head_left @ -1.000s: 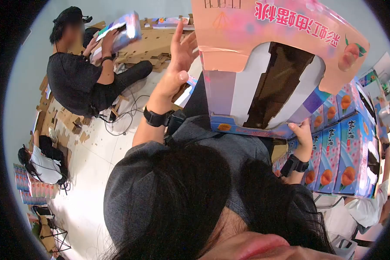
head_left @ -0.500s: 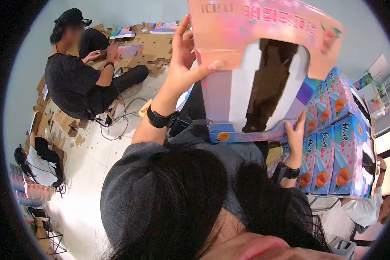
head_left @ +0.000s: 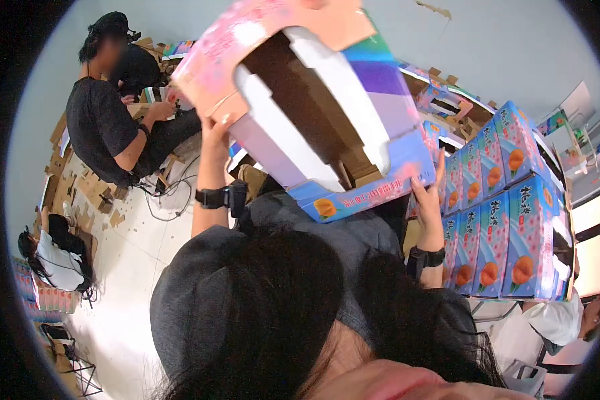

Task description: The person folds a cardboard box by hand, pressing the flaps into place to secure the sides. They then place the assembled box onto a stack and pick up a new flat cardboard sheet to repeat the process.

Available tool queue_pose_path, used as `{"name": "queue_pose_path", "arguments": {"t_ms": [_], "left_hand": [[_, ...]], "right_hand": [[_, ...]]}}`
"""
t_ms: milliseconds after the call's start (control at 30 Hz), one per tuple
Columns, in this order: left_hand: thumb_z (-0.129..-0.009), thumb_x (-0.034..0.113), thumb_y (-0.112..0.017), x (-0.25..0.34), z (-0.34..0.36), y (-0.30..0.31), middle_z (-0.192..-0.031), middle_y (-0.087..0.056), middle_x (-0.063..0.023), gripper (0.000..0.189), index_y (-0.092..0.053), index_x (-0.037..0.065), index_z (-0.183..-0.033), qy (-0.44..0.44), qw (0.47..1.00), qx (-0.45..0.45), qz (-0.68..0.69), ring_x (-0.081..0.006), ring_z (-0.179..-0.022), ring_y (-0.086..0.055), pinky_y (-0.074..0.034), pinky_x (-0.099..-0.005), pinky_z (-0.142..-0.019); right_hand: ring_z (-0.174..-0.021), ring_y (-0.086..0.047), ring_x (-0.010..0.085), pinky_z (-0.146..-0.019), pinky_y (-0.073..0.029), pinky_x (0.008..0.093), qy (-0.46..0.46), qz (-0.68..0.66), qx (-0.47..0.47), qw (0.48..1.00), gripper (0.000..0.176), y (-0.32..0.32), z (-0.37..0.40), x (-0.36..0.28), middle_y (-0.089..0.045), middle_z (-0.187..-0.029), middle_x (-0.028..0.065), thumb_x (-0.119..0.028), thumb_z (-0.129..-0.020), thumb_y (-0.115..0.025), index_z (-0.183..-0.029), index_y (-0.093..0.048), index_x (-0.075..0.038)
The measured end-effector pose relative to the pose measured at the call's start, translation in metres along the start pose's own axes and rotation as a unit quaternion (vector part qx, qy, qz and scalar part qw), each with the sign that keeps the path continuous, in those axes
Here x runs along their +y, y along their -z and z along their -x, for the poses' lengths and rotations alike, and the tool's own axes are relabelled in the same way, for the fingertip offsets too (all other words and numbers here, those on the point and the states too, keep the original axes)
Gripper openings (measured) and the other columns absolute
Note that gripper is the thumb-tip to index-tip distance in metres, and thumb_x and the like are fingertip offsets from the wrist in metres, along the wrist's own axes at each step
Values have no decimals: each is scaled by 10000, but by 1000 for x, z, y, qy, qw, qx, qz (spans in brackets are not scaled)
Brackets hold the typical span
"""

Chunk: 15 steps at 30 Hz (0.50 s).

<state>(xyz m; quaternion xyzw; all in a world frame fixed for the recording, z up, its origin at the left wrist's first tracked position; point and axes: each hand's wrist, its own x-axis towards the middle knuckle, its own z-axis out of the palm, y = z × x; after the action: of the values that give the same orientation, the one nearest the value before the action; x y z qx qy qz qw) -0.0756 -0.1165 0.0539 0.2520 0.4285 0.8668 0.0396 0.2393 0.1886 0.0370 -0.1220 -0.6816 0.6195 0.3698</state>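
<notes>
A printed cardboard fruit box in pink, lilac and blue is held up tilted in front of me, with a large cut-out showing its brown inside and white inner flaps. My left hand is closed on its left side, thumb over the edge. At the lower right corner, my right hand grips the blue edge with thumb in front; its other fingers are partly hidden behind the box.
Stacked peach-printed boxes stand close on my right. A person in black sits at the left among cardboard scraps. A cable lies on the floor. Another person in a white shirt is farther left.
The box has moved left and tilted, its top leaning left, and both hands have moved left with it. The person in black has brought their hands lower.
</notes>
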Motion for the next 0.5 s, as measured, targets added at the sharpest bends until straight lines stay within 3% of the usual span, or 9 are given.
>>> {"name": "queue_pose_path", "arguments": {"t_ms": [33, 67, 167, 200, 267, 367, 400, 467, 500], "left_hand": [[-813, 113, -662, 0, 2, 24, -1306, -507, -119, 655, -358, 22, -1386, 20, 1000, -1, -12, -226, -1201, -517, -412, -355, -1026], [-800, 153, -683, 1, 6, 41, -1262, -541, -118, 624, -419, 7, -1346, 20, 1000, 15, -19, -230, -1169, -545, -423, -353, -1013], [-799, 297, -725, 9, 14, 93, -1277, -547, -104, 663, -459, 17, -1338, 72, 994, -35, -72, -233, -1181, -541, -431, -336, -996], [-807, 411, -687, 9, 15, 95, -1299, -539, -109, 719, -448, 12, -1356, 77, 994, 2, -75, -238, -1201, -529, -421, -342, -1010], [-822, 638, -613, 9, 13, 95, -1342, -523, -119, 873, -426, 3, -1391, 83, 990, 76, -80, -249, -1242, -506, -400, -355, -1036], [-759, 893, -316, 29, 20, 86, -1415, -472, -139, 1142, -358, -21, -1443, 139, 987, 10, 78, -255, -1301, -462, -349, -384, -1083], [-738, 915, -278, 39, 18, 69, -1401, -482, -131, 1171, -358, -15, -1444, 160, 986, 18, 53, -255, -1281, -473, -359, -389, -1070], [-695, 958, -201, 54, 12, 38, -1372, -502, -116, 1232, -357, -5, -1448, 203, 979, 38, 1, -254, -1240, -496, -378, -401, -1044], [-735, 932, -177, 54, 4, 37, -1392, -482, -129, 1208, -286, -13, -1480, 211, 977, -10, 39, -275, -1284, -444, -329, -394, -1078]], "right_hand": [[-1337, -363, 275, -1089, -319, 415, -17, -58, 4, 998, 1004, -7, 0, -1, -330, -1472, 166, -180, -824, -728, -1541, -29, -93], [-1251, -460, 225, -1069, -353, 383, -142, -131, -10, 981, 783, 29, -2, 59, -457, -1376, 96, -211, -820, -729, -1468, -311, -74], [-1205, -476, 178, -1026, -384, 349, -215, -60, -168, 960, 717, -23, 2, 5, -506, -1293, 48, -116, -792, -759, -1407, -393, -62], [-1138, -508, 161, -1003, -404, 338, -137, -83, -134, 978, 616, -38, 4, 2, -541, -1211, 29, -85, -765, -778, -1305, -483, -67], [-1141, -509, 165, -998, -411, 345, -108, -95, -85, 986, 611, -40, 0, 7, -541, -1209, 36, -98, -769, -768, -1306, -478, -63], [-1126, -525, 201, -968, -425, 369, -67, -147, 21, 987, 641, -8, -13, 28, -545, -1219, 54, -219, -797, -709, -1349, -433, -46], [-1095, -536, 190, -979, -428, 372, -7, -224, 45, 973, 508, -14, -16, 6, -561, -1190, 65, -169, -811, -681, -1271, -504, -48], [-1044, -558, 196, -934, -443, 353, 11, -229, 93, 969, 473, 10, -18, -25, -573, -1154, 64, -223, -828, -647, -1244, -525, -33], [-1019, -569, 199, -911, -450, 343, 20, -230, 117, 966, 462, 21, -20, -41, -579, -1136, 63, -250, -837, -631, -1230, -535, -26]]}}
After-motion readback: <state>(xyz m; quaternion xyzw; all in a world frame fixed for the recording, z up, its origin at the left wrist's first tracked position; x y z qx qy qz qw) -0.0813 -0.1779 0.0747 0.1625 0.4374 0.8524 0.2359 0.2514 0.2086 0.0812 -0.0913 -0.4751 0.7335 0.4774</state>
